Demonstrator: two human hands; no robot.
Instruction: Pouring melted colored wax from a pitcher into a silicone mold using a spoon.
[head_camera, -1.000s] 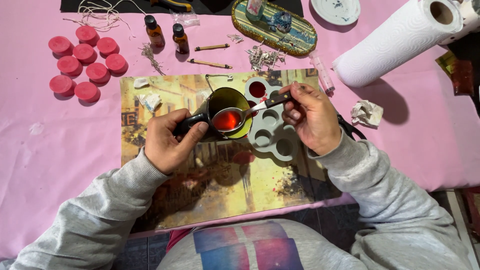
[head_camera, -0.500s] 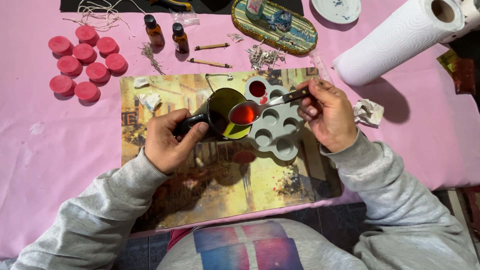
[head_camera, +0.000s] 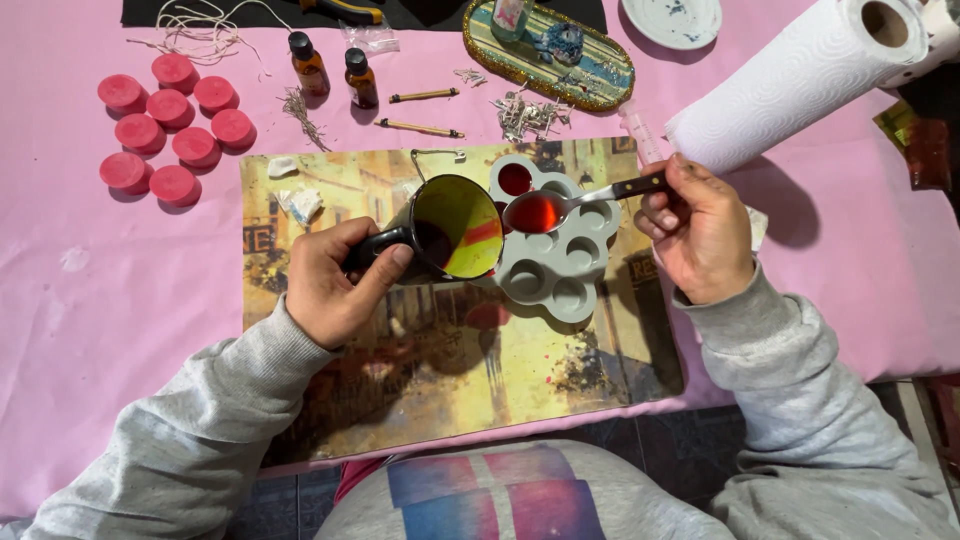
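Observation:
My left hand (head_camera: 335, 280) grips the black handle of a small dark pouring pot (head_camera: 455, 228), tilted toward the right, its inside yellow-green with red liquid. My right hand (head_camera: 695, 230) holds a metal spoon (head_camera: 545, 210) by its dark handle. The spoon's bowl is full of red liquid and hovers over a grey flower-shaped mould (head_camera: 560, 250) with several round cavities. One cavity at the top left of the mould holds red liquid. Pot and mould sit over a picture placemat (head_camera: 400, 370).
Several pink round pieces (head_camera: 165, 120) lie at the far left on the pink cloth. Two brown dropper bottles (head_camera: 330, 68), two small sticks, an oval decorated tray (head_camera: 560, 45), a white dish (head_camera: 672, 18) and a paper towel roll (head_camera: 800, 80) stand along the back.
The spoon has moved right, out of the pot's mouth, and now hangs over the mould. My right hand shifted right with it. The pot stays tilted in my left hand.

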